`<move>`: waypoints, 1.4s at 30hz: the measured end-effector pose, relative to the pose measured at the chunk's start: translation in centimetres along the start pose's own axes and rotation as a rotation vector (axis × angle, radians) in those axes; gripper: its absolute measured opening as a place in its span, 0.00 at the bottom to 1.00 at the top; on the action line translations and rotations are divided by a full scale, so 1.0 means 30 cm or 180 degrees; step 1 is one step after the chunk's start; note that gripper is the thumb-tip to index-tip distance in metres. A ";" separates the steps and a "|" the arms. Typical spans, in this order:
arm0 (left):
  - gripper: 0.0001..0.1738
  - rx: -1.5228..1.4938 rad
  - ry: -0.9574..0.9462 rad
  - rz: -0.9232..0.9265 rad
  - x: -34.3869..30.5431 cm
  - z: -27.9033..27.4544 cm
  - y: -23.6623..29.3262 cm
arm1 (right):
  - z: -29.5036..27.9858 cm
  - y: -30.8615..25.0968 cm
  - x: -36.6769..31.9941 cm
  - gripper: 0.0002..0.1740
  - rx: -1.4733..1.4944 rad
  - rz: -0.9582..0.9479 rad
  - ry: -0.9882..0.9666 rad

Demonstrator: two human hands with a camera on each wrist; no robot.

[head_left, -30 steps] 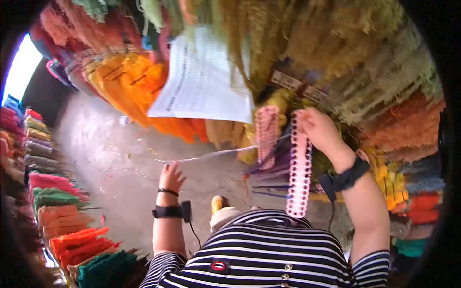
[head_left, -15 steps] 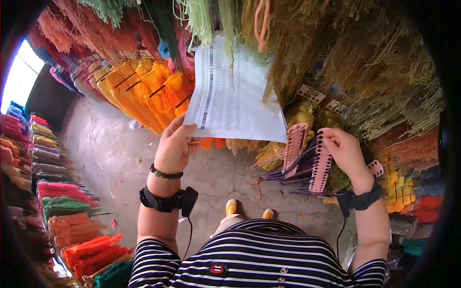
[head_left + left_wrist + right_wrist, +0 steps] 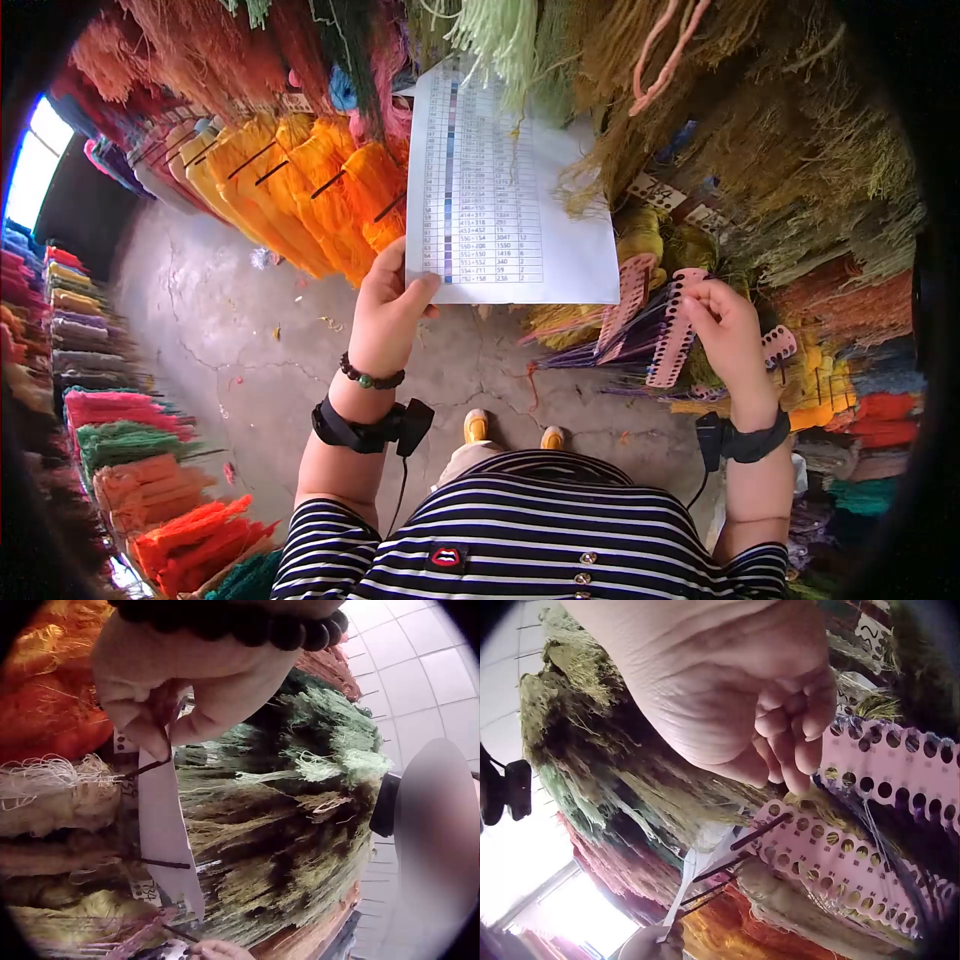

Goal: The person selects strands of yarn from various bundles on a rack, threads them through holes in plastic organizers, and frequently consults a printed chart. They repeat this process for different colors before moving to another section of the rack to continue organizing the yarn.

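My left hand [image 3: 387, 310] pinches the lower left corner of a white paper sheet [image 3: 575, 260] printed with a table of numbers and small colour blocks. In the left wrist view the sheet [image 3: 161, 817] shows nearly edge-on below the thumb and fingers. My right hand [image 3: 728, 330], fingers curled, grips the upper end of a pink thread card [image 3: 668, 345] with round holes along both edges and purple threads on it. Beside it hangs a second pink card [image 3: 625, 295]; in the right wrist view that card [image 3: 832, 859] has a dark hook through its end.
Olive and brown yarn hanks [image 3: 740, 130] hang close above both hands. Orange skeins [image 3: 300, 190] hang on dark hooks to the left. Another pink card [image 3: 780, 345] is by the right wrist. Folded coloured yarn [image 3: 120, 410] lines the far left, across the concrete floor [image 3: 240, 330].
My left hand rose from over the floor and took the sheet's lower corner, then shifted slightly right with it. The card in my right hand swung its lower end away from the striped shirt.
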State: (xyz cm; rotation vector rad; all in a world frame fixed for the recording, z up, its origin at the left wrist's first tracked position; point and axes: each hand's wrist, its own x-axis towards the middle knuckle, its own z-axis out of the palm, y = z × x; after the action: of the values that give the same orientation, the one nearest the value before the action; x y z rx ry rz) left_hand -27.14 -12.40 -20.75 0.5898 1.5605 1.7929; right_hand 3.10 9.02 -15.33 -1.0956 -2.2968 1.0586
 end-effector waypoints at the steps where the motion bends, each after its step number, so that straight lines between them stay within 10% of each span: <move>1: 0.25 0.0017 0.0009 0.0008 0.001 -0.001 -0.004 | 0.003 -0.013 -0.012 0.06 0.0010 0.0065 0.0013; 42: 0.26 -0.0337 -0.0076 0.0008 0.004 -0.012 -0.007 | 0.121 0.022 -0.198 0.08 0.0615 0.0513 0.0074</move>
State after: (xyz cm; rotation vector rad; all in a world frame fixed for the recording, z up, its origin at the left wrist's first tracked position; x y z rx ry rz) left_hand -27.43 -12.55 -21.03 0.5605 1.4397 1.8510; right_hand 4.92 2.94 -18.28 -1.2219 -2.0651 1.2913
